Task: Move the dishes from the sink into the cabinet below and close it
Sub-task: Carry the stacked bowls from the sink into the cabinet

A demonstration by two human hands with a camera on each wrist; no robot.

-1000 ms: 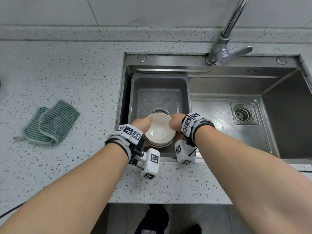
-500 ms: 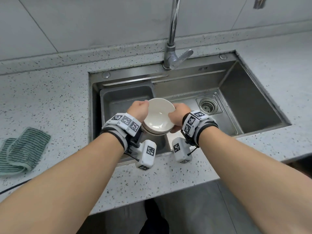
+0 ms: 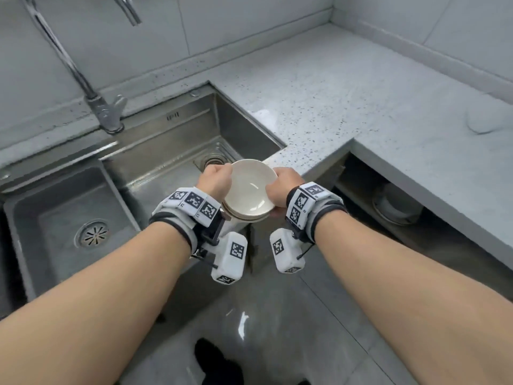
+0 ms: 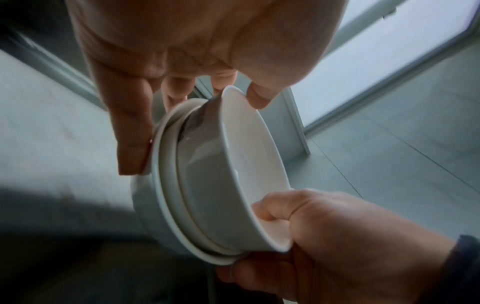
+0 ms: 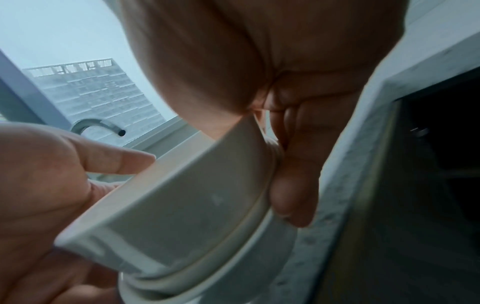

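1. bowl stack (image 3: 248,190) lifted out of sink (image 3: 166,151), now above counter edge (image 3: 313,159).
2. left hand (image 3: 215,180) and right hand (image 3: 283,184) grip opposite rims.
3. open cabinet (image 3: 394,207) lower right.

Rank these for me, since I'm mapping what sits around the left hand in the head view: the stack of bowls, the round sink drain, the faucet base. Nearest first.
1. Stack of bowls: gripped by the left hand, at its right.
2. Round sink drain: in the basin to the left, lower in the view.
3. Faucet base: at the sink's back edge, up and left.
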